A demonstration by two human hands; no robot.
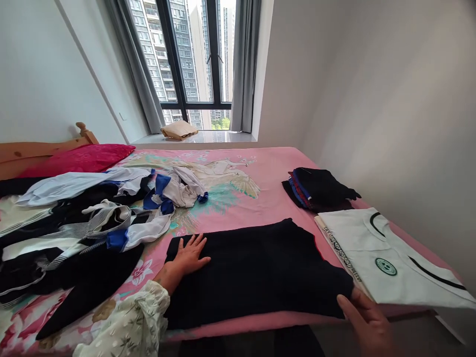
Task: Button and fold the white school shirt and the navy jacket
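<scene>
A black garment [256, 272] with a thin red edge at its right end lies spread flat across the near part of the bed. My left hand [189, 256] rests palm down on its upper left part, fingers spread. At the lower right corner, my right hand [366, 315] pinches the cloth between thumb and fingers. Just right of the garment lies a folded white T-shirt [372, 253] with a round green badge, on top of another light printed piece. The garment's exact kind is unclear.
A jumbled heap of clothes [89, 228] covers the bed's left side, near a red pillow [87, 157]. A stack of folded dark clothes [320, 188] sits by the right wall. On the windowsill is a beige bundle [179, 130]. A pink flowered sheet [275, 171] covers the bed.
</scene>
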